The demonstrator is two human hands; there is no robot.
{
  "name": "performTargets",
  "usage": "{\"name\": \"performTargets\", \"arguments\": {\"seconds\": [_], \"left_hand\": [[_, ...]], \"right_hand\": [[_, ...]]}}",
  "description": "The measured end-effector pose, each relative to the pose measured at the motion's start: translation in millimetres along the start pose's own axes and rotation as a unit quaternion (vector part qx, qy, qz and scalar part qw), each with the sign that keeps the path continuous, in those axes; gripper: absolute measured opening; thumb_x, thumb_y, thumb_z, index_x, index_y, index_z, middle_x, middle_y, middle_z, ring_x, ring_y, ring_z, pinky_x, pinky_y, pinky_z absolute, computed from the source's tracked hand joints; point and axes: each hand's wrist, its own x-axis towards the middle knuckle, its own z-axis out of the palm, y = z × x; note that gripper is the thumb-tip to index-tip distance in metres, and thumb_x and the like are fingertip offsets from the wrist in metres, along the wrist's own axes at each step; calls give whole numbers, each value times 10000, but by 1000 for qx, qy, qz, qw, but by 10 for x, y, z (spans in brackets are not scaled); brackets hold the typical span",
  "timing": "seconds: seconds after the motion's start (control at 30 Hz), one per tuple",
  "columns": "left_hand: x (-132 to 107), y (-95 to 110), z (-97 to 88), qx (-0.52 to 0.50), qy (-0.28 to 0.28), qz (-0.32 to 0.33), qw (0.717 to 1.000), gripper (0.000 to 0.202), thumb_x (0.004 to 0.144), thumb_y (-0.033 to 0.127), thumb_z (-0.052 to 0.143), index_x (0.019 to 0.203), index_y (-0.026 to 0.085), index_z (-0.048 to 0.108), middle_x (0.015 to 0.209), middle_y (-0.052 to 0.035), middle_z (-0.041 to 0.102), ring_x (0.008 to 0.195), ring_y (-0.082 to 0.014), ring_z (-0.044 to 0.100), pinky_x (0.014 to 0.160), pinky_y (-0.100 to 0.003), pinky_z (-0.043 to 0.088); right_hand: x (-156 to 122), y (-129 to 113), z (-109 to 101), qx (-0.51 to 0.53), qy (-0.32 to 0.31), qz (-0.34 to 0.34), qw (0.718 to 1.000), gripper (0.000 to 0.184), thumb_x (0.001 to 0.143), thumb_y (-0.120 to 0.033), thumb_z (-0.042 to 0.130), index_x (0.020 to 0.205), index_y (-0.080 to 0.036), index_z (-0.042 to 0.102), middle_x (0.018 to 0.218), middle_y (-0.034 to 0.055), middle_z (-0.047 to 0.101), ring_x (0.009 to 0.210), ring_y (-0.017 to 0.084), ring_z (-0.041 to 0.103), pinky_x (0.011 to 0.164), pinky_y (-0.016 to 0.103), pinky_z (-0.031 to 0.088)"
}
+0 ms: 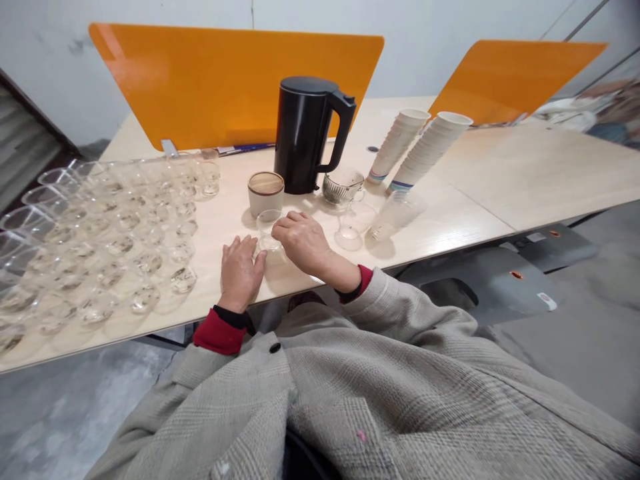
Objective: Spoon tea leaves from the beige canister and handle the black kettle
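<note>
Head view looks down on a pale wooden bench (450, 220) with both of the person's hands resting near its front edge. A small clear glass (269, 231) stands upright on the bench between them.

The left hand (241, 272) lies flat, palm down and fingers spread, holding nothing. Its fingertips come up just beside the glass on the left. The right hand (303, 241) is loosely curled on the other side, with its fingers against the wall of the glass. The thumb is hidden, so whether this hand actually grips the glass cannot be told.

Just behind the glass stands a white jar with a wooden lid (266, 191). A black kettle (307, 133) is behind that, its handle turned to the right. To the right of the kettle is a glass mug with a metal strainer (343, 187). Nearer the person are another clear cup (351, 225) and a clear plastic cup lying on its side (395, 215). Two stacks of paper cups (415, 147) lean across the bench further back.

Rows of empty clear glasses (115, 227) cover the left part of the bench. Orange dividers (230, 83) stand along its far side.
</note>
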Motion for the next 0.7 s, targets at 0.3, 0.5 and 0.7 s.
{"name": "performTargets", "arguments": {"seconds": [0.3, 0.5, 0.7], "left_hand": [[-8, -17, 13, -4, 3, 3, 1000, 426, 1014, 353, 534, 1378, 189, 681, 1529, -140, 663, 1518, -367, 515, 1302, -613, 314], [-11, -11, 4, -5, 2, 2, 1000, 429, 1000, 339, 545, 1376, 183, 683, 1527, -140, 665, 1522, -374, 511, 1299, -619, 320], [-18, -15, -1, -8, 3, 3, 1000, 422, 1007, 343, 540, 1373, 192, 685, 1510, -135, 678, 1522, -367, 512, 1299, -616, 324]], "right_hand": [[97, 12, 48, 6, 5, 15, 1000, 307, 1046, -92, 502, 998, -171, 794, 1079, 130, 790, 1029, 273, 599, 860, 406, 376], [138, 27, 54, 7, 2, 17, 1000, 297, 1039, -88, 506, 1027, -158, 795, 1086, 145, 791, 1049, 288, 609, 864, 418, 387], [136, 31, 94, 24, 6, 24, 999, 289, 1056, -122, 515, 1037, -161, 800, 1144, 135, 799, 1105, 294, 634, 925, 430, 424]]}}
